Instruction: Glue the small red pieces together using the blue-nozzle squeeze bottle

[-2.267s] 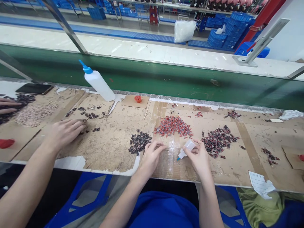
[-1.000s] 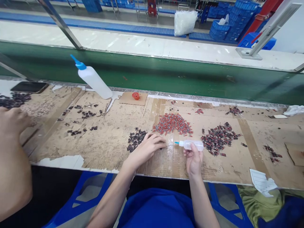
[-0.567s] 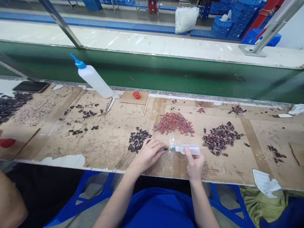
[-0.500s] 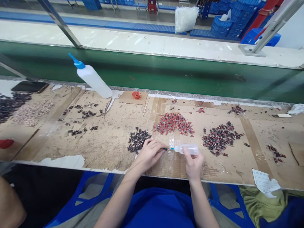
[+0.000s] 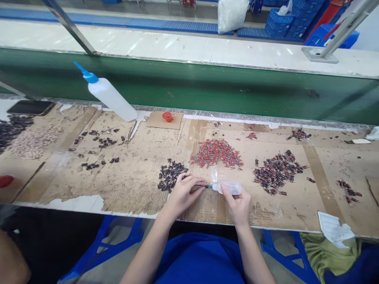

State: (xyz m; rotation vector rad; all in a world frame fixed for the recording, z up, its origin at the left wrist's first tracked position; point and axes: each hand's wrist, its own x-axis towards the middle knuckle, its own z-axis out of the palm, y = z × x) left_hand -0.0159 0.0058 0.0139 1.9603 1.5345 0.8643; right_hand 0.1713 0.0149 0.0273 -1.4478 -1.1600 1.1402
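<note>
Between the fingertips of my left hand (image 5: pixel 187 192) is a small black part (image 5: pixel 202 187), mostly hidden by the fingers. My right hand (image 5: pixel 239 203) grips a small translucent squeeze bottle (image 5: pixel 232 187), which lies nearly level. Its blue tip (image 5: pixel 210 187) points left and reaches the black part; whether they touch I cannot tell. Just left of my left hand is a pile of black parts (image 5: pixel 170 175). Beyond both hands spreads a heap of small red-and-silver pieces (image 5: pixel 216 153). Right of my right hand lies a pile of black parts with red pieces attached (image 5: pixel 276 172).
A large white bottle with a blue nozzle (image 5: pixel 112 98) leans at the back left. Nearby, a red cap (image 5: pixel 167 116) sits on a cardboard square (image 5: pixel 154 120). A phone (image 5: pixel 31 107) lies far left. A green belt (image 5: pixel 189 88) runs behind the table. Another person's arm (image 5: pixel 12 256) shows lower left.
My right hand has brought the small bottle leftward, so its blue tip is now at the black part in my left fingers. The camera view has shifted slightly.
</note>
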